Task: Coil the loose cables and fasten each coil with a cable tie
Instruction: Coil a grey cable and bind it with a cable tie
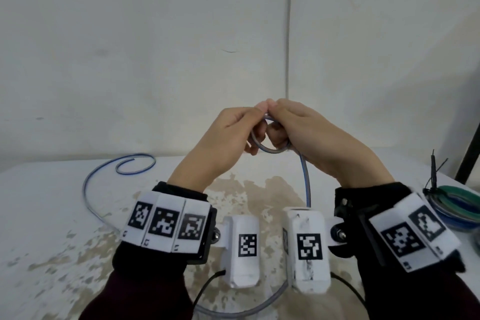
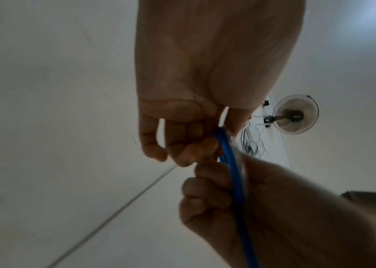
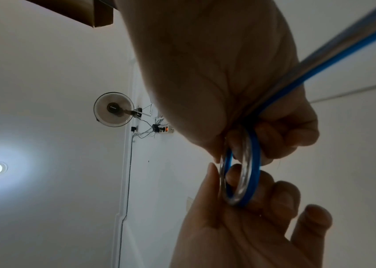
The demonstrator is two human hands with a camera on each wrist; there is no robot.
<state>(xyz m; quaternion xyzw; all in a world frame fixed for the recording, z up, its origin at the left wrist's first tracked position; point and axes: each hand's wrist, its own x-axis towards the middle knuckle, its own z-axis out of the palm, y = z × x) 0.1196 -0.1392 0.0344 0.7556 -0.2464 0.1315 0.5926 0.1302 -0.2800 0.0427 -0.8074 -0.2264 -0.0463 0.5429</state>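
1. The left hand (image 1: 220, 143) and right hand (image 1: 309, 138) meet fingertip to fingertip above the counter (image 1: 52, 215), at about 12 o'clock from the wrists; both are raised off the surface.
2. Between them sits a small round loop of the cable (image 1: 267, 148), a smooth, glossy cord, blue on one side and pale silver-grey on the other; each grip is narrow, fingers curled and pinching the loop, the left at its 9 o'clock side, the right at its 3 o'clock side.
3. From the loop the cable drops toward 6 o'clock, passes behind the wrist cameras, sweeps round the near counter edge and ends at 10 o'clock in a flat open spiral on the surface.
4. The counter is white and matte, its coating worn away in ragged tan blotches.
5. At 3 o'clock lies a bundle of coils (image 1: 459, 206), green and blue rings stacked flat, with a thin black cable tie (image 1: 434, 176) standing stiffly up from its left rim.
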